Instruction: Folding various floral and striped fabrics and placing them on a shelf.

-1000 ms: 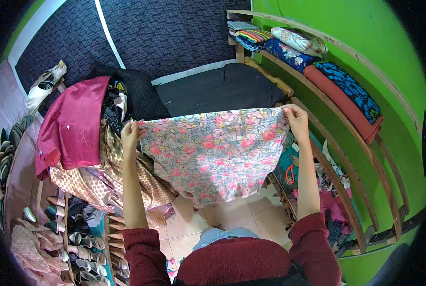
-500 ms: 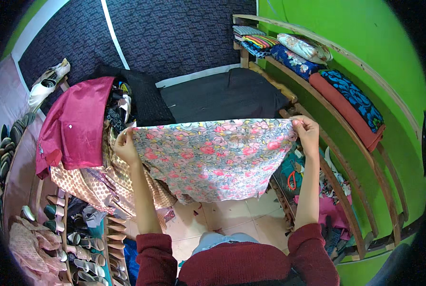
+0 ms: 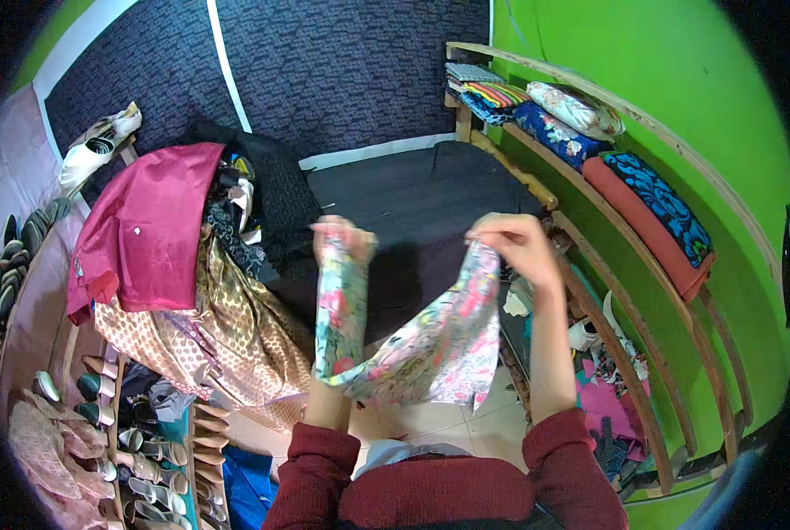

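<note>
A thin floral cloth (image 3: 439, 340) in pink, grey and white hangs in a sagging loop between my two hands above the floor. My right hand (image 3: 520, 247) pinches one corner of it between thumb and fingers. On the other side, the cloth drapes over my left hand (image 3: 345, 238) and runs down along the forearm. The left fingers are curled at its upper end, partly covered and blurred. Behind the hands lies a flat surface covered in black cloth (image 3: 404, 194).
A magenta cloth (image 3: 161, 230) and a gold patterned cloth (image 3: 245, 327) cover a heap at left. Shoe racks with several shoes (image 3: 156, 450) stand lower left. Folded fabrics (image 3: 647, 212) rest on a wooden slatted rack (image 3: 678, 305) at right, with a pink cloth (image 3: 611, 406) beneath.
Both hands have come closer together, the left moving right and the right moving left. The cloth, stretched flat before, now sags and folds over the left hand. The view has shifted slightly.
</note>
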A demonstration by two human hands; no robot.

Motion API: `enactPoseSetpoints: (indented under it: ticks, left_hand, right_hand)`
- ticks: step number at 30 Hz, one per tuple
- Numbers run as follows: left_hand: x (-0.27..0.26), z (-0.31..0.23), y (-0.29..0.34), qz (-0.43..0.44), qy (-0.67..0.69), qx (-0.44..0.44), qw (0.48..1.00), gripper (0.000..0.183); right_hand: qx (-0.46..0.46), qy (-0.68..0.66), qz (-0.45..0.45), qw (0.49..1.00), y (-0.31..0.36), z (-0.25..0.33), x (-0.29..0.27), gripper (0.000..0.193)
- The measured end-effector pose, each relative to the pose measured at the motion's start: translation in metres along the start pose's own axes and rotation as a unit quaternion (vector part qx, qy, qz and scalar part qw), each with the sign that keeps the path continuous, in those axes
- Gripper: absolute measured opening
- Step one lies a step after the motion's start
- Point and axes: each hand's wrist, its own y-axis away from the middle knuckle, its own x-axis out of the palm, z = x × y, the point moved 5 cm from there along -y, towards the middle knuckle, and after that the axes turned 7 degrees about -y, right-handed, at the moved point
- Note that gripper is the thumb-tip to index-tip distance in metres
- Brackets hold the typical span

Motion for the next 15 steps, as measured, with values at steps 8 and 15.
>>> enactPoseSetpoints:
  ticks: [8,15]
  left_hand:
    - [0.064,0.071,0.025,-0.215,-0.141,-0.067,0.964,0.032]
    - [0.064,0.102,0.019,-0.402,-0.253,-0.132,0.87,0.034]
  right_hand:
    - [-0.092,0.052,-0.104,0.989,-0.032,-0.027,0.065,0.02]
    - [-0.066,0.093,-0.144,0.983,-0.02,-0.03,0.054,0.017]
